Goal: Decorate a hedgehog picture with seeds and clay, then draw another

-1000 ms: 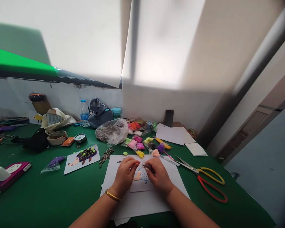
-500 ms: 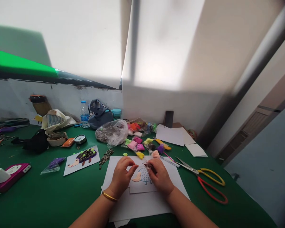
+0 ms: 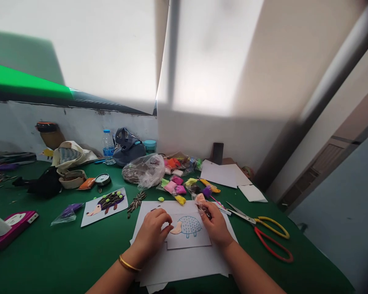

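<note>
A card with a blue hedgehog drawing (image 3: 190, 225) lies on white sheets (image 3: 184, 263); its snout is covered in peach clay (image 3: 176, 229). My left hand (image 3: 153, 230), with a gold bangle at the wrist, is closed just left of the snout, thumb and forefinger pinched on a tiny dark bit too small to name. At the card's right edge, my right hand (image 3: 214, 222) is wrapped round a clear plastic packet with something dark in it. Beyond its fingers lies a peach clay packet (image 3: 200, 199).
Scissors (image 3: 248, 219) with red and yellow handles lie at the right. Several clay packets (image 3: 174, 188) sit behind the sheets. A finished hedgehog card (image 3: 95, 210), seeds (image 3: 136, 203) and a purple packet (image 3: 68, 211) are at the left. Farther back stands a bottle (image 3: 108, 151).
My hands have moved apart, the left one left and down, the right one to the right with the packet. More of the hedgehog drawing now shows between them.
</note>
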